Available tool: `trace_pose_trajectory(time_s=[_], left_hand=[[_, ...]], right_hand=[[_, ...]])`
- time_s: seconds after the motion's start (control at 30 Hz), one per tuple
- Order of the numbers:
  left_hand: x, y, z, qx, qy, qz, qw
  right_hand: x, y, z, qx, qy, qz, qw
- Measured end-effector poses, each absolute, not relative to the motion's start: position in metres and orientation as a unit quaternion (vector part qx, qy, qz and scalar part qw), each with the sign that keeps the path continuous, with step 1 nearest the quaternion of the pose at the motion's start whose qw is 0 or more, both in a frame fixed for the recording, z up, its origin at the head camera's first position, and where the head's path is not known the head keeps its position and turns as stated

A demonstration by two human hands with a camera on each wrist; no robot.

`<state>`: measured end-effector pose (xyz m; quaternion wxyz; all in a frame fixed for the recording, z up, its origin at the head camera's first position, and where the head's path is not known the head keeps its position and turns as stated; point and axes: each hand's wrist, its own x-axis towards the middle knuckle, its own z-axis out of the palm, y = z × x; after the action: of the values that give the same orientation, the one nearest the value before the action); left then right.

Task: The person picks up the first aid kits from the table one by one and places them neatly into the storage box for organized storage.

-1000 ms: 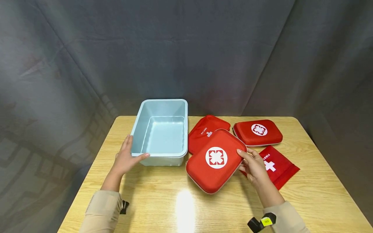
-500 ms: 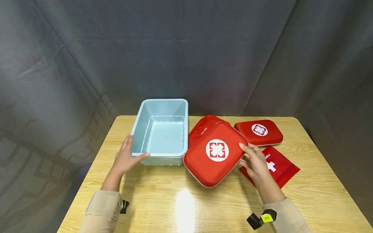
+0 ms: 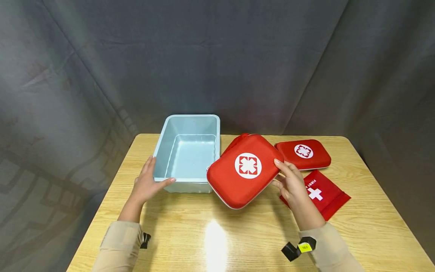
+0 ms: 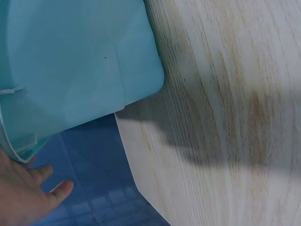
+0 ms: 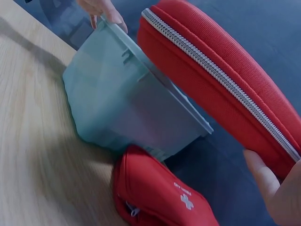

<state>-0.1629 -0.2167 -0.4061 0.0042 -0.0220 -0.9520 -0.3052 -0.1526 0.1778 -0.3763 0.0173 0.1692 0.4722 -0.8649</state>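
My right hand [image 3: 293, 184] holds a red hard-shell first-aid case [image 3: 231, 185] by its right edge, thumb on top and fingers beneath. The case is tilted above the table, its white cross emblem facing up; its silver zipper [image 5: 221, 77] shows in the right wrist view. At the near left corner of a light blue plastic bin [image 3: 192, 180], my left hand [image 3: 147, 184] rests with spread, fairly straight fingers, thumb along the front rim. Behind the held case, a soft red first-aid pouch [image 5: 164, 193] lies beside the bin, mostly hidden in the head view.
At the back right lies a smaller red first-aid case [image 3: 310, 160]. A flat red first-aid pouch [image 3: 323, 204] with a white cross lies in front of it, partly behind my right hand. The wooden table [image 3: 183, 234] ends at a dark grey curtain [image 3: 217, 68].
My right hand has carried the first-aid case up and to the left toward the bin, covering more of the soft pouch behind. My left hand stays at the bin's corner.
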Motion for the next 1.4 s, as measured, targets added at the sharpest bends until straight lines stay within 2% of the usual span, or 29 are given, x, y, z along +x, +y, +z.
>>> trace_pose_trajectory(time_s=[1.4], left_hand=[[-0.164, -0.219, -0.409, -0.023, -0.951, -0.307, 0.005]], right_hand=[[-0.19, 0.107, -0.362, 0.157, 0.482, -0.862, -0.011]])
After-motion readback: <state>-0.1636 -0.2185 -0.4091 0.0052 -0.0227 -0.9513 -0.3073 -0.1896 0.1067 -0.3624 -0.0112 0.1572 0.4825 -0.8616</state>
